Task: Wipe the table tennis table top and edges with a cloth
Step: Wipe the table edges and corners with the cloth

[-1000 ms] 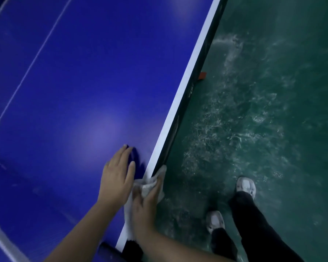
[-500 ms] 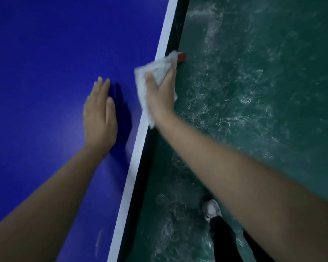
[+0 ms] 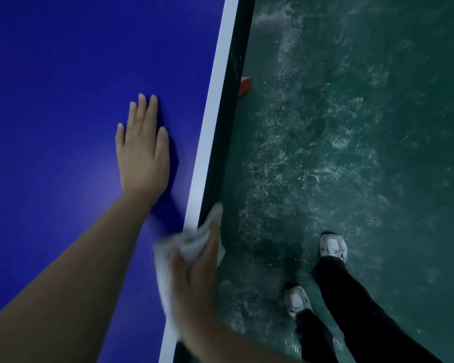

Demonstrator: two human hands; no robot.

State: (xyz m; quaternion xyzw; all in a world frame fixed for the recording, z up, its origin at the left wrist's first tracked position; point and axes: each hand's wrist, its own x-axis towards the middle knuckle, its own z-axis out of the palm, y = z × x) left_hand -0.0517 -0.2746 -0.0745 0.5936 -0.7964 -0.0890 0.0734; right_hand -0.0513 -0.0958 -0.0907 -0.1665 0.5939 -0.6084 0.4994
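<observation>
left hand (image 3: 143, 155) flat on the glossy blue table tennis table top (image 3: 63, 100), fingers straight, palm down, holding nothing, just a brace. right hand (image 3: 194, 279) is low in the picture at the near stretch of the table, wrapped round the crumpled white cloth (image 3: 186, 244), which sits folded over the white border stripe (image 3: 215, 113) and down onto the dark side edge (image 3: 233, 100). it's blurred, so which fingers lie on which face i can't tell. this looks like the edge pass. to do it well: grip the cloth so it hugs the top stripe and the side face at once, squeeze evenly, and make one long run along the rim rather than short dabs. the small red tab (image 3: 245, 86) poking out by the edge further up is a likely snag, so ease the cloth past it. below, scuffed green floor (image 3: 351, 127) and white shoes (image 3: 332, 246).
</observation>
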